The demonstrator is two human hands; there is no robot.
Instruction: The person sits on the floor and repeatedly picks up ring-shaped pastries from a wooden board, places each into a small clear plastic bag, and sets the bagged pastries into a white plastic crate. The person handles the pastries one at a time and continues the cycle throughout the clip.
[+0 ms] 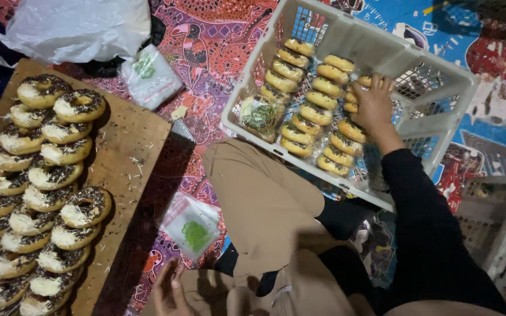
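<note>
My right hand (373, 106) reaches into a white plastic crate (440, 126) and rests on the rows of wrapped plain donuts (308, 111) stacked on edge inside. Whether it grips one donut or only presses on them I cannot tell. My left hand (168, 289) sits low near my lap with fingers apart and nothing in it, just below a small clear bag with a green print (191, 225). A wrapped donut with green sprinkles (259, 116) lies at the crate's left end.
A wooden board (127, 146) on the left holds several rows of white-iced donuts with chocolate sprinkles (42, 187). A stack of clear bags (149, 76) and a white plastic bag (71, 26) lie above it. Patterned cloth covers the floor; more white crates (499, 234) stand at right.
</note>
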